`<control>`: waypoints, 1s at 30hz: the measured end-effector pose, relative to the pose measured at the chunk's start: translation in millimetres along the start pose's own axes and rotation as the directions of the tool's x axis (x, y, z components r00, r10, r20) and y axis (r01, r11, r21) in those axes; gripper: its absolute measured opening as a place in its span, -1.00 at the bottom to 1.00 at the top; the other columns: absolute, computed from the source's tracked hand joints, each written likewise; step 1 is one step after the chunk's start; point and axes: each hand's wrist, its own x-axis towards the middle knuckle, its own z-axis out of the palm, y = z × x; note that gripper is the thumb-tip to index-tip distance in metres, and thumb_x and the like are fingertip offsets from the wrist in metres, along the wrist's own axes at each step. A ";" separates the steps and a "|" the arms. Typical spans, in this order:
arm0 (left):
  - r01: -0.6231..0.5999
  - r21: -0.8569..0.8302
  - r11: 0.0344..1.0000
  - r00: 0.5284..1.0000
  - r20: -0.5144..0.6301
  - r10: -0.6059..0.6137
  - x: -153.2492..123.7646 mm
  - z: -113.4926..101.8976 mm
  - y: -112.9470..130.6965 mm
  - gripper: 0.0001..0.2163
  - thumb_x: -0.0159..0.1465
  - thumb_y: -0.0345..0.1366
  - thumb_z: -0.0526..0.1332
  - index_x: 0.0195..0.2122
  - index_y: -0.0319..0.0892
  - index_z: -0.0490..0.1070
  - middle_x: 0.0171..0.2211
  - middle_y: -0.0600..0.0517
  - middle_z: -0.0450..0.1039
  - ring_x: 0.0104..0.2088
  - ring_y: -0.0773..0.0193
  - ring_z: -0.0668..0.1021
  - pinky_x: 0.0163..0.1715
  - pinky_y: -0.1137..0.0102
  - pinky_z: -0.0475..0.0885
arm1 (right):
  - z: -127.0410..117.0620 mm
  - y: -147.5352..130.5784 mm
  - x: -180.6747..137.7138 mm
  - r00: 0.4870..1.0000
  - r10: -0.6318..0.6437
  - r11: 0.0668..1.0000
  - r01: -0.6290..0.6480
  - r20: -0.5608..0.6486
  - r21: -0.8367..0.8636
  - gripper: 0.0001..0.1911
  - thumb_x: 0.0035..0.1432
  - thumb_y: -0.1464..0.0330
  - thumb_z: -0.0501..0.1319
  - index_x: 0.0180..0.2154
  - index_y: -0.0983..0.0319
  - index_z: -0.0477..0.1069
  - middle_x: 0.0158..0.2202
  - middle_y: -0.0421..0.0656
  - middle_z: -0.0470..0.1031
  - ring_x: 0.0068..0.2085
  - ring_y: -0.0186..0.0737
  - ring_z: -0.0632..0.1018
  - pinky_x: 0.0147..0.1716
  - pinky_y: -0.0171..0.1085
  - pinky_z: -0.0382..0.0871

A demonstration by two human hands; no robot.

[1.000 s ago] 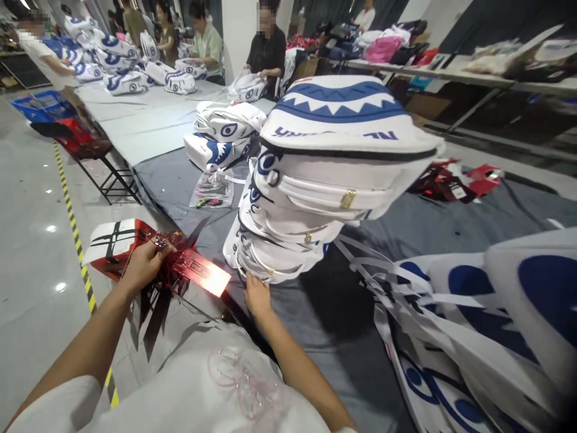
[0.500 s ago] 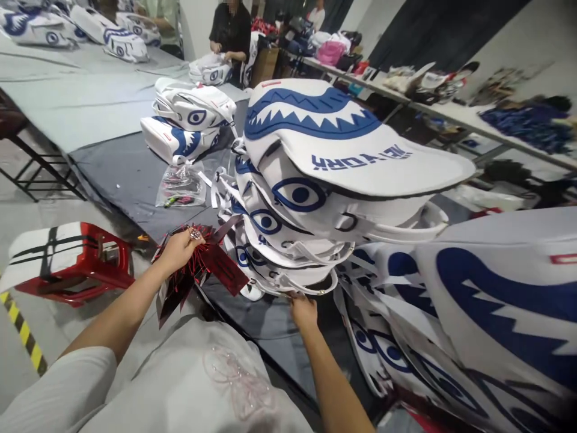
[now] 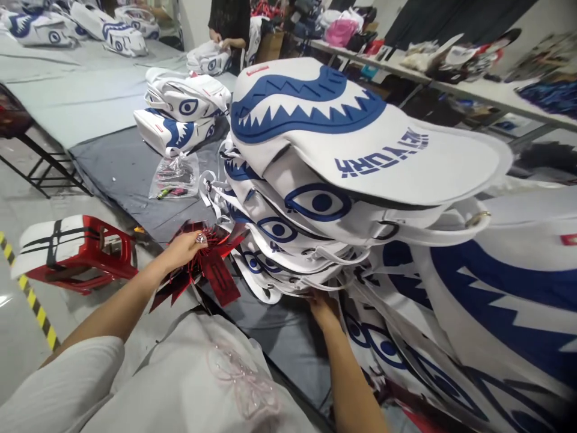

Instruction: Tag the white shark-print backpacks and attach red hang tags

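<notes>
My left hand (image 3: 188, 248) is closed round a bunch of red hang tags (image 3: 219, 278) with red strings, which fan out below and beside the fingers. My right hand (image 3: 323, 308) reaches under the near lower edge of a stack of white backpacks; its fingertips are hidden beneath the bags. On top of that stack lies a backpack (image 3: 311, 114) with a blue shark mouth, an eye print and "NEW YORK" lettering. White straps (image 3: 211, 189) hang off the stack's left side.
More shark-print backpacks (image 3: 505, 288) stand close on the right. Two others (image 3: 180, 114) lie further along the dark table cover, near a clear plastic bag (image 3: 175, 175). A red stool (image 3: 76, 252) stands on the left. A person (image 3: 229, 27) handles a backpack at the back.
My view has shifted and come closer to the stack. My right hand has gone further under the bags and to the right. The left hand keeps hold of the tags.
</notes>
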 end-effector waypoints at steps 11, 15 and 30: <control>0.396 0.173 0.902 0.783 -0.576 -0.233 18.8 -65.8 -22.3 -0.76 0.29 -0.13 0.07 -0.23 -0.16 0.42 -0.28 -0.12 0.55 -0.20 0.02 0.56 -0.15 0.25 0.37 | 22.5 6.0 -4.6 0.993 -0.120 0.992 0.121 0.019 -0.043 -0.57 0.19 0.41 0.14 0.10 0.21 0.45 0.19 0.01 0.43 0.22 0.06 0.42 0.17 -0.05 0.34; 0.506 0.155 0.849 0.698 -0.652 -0.297 65.7 -74.5 -48.5 -0.73 0.34 -0.18 0.04 -0.11 -0.22 0.42 -0.16 -0.23 0.55 -0.09 -0.08 0.55 -0.11 0.22 0.35 | 23.9 -2.1 -5.4 0.996 -0.062 0.991 0.068 0.061 -0.116 -0.62 0.19 0.44 0.12 0.02 0.27 0.50 0.10 0.07 0.50 0.16 0.10 0.48 0.12 -0.04 0.38; 0.433 0.111 0.894 0.888 -0.222 -0.402 241.7 -60.7 -139.9 -0.66 0.14 -0.29 0.40 -0.05 -0.17 0.49 -0.05 -0.16 0.58 -0.02 0.03 0.58 -0.07 0.33 0.37 | 19.9 -40.3 -8.5 0.913 0.311 0.903 -0.198 0.263 -0.381 -0.69 0.26 0.50 0.02 -0.16 0.36 0.53 -0.29 0.11 0.59 -0.24 0.02 0.65 -0.30 -0.19 0.45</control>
